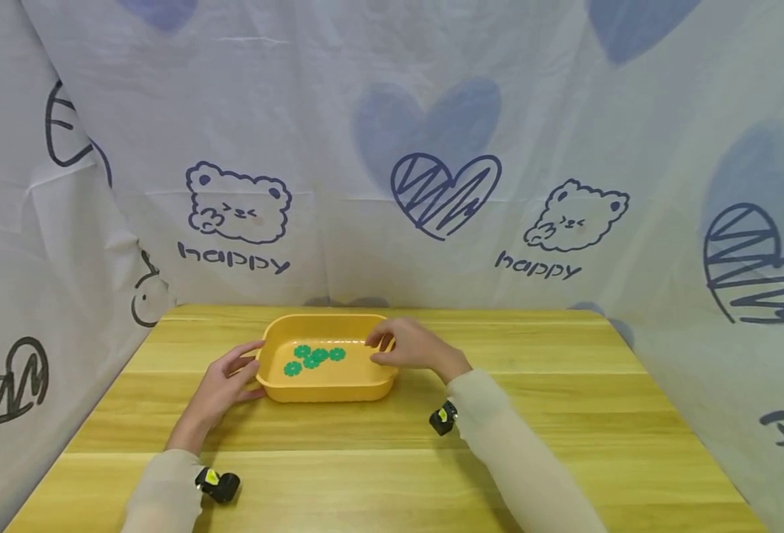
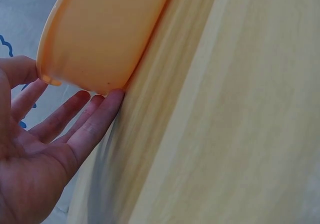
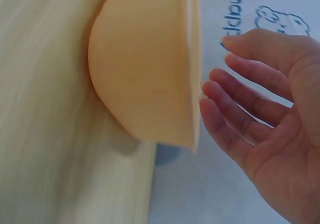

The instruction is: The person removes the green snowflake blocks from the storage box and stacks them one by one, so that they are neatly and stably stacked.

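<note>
A yellow tray (image 1: 328, 394) sits on the bench (image 1: 365, 474), green pieces (image 1: 319, 355) clustered inside, left of centre. The left hand (image 1: 225, 376), fingers extended, touches the tray's left end without grasping it; the right hand (image 1: 405, 345), loosely curved and holding nothing, hovers at the right end.

The head camera looked forward and down from six o'clock, farthest off. Tilted and nearer, the left wrist camera (image 1: 218, 485) faced the tray (image 1: 328, 394) from about seven o'clock, the right wrist camera (image 1: 443, 418) from four; both shared its outer wall (image 2: 102, 34).
</note>
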A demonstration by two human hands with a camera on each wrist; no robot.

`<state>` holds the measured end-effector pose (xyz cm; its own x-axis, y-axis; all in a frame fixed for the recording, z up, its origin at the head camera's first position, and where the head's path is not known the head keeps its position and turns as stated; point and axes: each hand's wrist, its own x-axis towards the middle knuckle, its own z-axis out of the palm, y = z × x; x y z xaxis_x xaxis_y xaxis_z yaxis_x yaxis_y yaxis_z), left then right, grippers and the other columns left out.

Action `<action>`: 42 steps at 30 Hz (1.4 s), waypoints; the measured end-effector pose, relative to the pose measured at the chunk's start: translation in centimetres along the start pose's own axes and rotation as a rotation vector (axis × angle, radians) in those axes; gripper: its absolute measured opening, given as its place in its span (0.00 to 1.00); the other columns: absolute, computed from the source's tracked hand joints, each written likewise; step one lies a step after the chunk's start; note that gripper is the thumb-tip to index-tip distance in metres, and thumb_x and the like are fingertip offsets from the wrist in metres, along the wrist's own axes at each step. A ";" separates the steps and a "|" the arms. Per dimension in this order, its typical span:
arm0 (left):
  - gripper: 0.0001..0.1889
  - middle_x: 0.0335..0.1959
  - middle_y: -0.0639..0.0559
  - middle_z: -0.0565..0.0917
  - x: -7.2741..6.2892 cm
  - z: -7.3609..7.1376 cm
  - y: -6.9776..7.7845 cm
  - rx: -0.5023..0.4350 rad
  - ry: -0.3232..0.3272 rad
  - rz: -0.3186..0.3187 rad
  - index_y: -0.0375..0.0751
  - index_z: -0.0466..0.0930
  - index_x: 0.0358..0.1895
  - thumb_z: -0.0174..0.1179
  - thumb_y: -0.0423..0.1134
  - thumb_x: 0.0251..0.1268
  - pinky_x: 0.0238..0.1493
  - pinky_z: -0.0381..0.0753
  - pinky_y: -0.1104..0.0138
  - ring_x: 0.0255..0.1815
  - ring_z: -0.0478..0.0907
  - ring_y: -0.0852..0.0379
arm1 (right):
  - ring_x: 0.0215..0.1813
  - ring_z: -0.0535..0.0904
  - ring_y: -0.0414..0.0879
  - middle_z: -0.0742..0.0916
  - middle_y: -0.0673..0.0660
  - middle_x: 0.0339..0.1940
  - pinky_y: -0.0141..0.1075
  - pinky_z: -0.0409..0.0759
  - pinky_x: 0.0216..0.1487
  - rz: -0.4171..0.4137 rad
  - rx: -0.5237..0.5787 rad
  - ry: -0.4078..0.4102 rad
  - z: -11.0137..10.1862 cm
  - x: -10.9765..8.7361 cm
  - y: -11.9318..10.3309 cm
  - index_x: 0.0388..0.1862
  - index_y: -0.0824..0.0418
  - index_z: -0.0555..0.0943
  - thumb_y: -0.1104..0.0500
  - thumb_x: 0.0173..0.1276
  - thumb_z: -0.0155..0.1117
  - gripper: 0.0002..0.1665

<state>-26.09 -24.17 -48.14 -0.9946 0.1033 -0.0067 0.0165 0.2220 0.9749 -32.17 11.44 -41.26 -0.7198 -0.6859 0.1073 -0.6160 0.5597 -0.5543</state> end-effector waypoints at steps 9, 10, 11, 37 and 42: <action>0.27 0.72 0.25 0.68 -0.1 0.1 0.0 -0.008 0.001 0.002 0.39 0.59 0.80 0.48 0.40 0.84 0.54 0.91 0.57 0.64 0.77 0.42 | 0.49 0.86 0.55 0.90 0.64 0.50 0.33 0.87 0.50 0.004 -0.002 -0.027 3.0 3.7 -0.2 0.52 0.69 0.86 0.62 0.68 0.71 0.16; 0.27 0.72 0.25 0.68 -0.1 0.1 0.0 -0.010 0.002 0.002 0.39 0.59 0.80 0.48 0.40 0.84 0.54 0.91 0.57 0.64 0.77 0.42 | 0.50 0.86 0.55 0.90 0.64 0.50 0.33 0.87 0.51 0.011 -0.012 -0.028 3.2 4.0 -0.2 0.52 0.69 0.86 0.62 0.68 0.71 0.16; 0.27 0.72 0.25 0.68 0.0 0.1 0.0 -0.009 0.001 0.001 0.39 0.59 0.80 0.48 0.40 0.84 0.54 0.91 0.57 0.64 0.77 0.41 | 0.50 0.86 0.55 0.90 0.64 0.50 0.34 0.87 0.52 0.020 -0.016 -0.032 3.5 4.2 -0.1 0.52 0.69 0.86 0.62 0.68 0.71 0.16; 0.28 0.73 0.26 0.67 0.1 0.0 -0.3 -0.003 -0.003 -0.018 0.41 0.59 0.81 0.49 0.41 0.84 0.55 0.91 0.56 0.67 0.75 0.38 | 0.54 0.85 0.49 0.90 0.59 0.56 0.32 0.86 0.56 0.131 -0.059 -0.051 6.9 6.5 -0.2 0.56 0.65 0.87 0.69 0.68 0.67 0.18; 0.28 0.74 0.26 0.67 0.2 0.0 -0.3 -0.003 -0.002 -0.022 0.41 0.58 0.81 0.49 0.41 0.84 0.55 0.91 0.56 0.67 0.75 0.37 | 0.55 0.86 0.49 0.90 0.58 0.56 0.31 0.87 0.55 0.161 -0.035 -0.073 7.0 6.7 -0.2 0.58 0.64 0.86 0.66 0.69 0.70 0.18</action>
<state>-26.27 -24.26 -48.44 -0.9946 0.1002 -0.0284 -0.0055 0.2214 0.9752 -34.64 3.51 -46.17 -0.7853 -0.6177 -0.0415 -0.5065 0.6797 -0.5305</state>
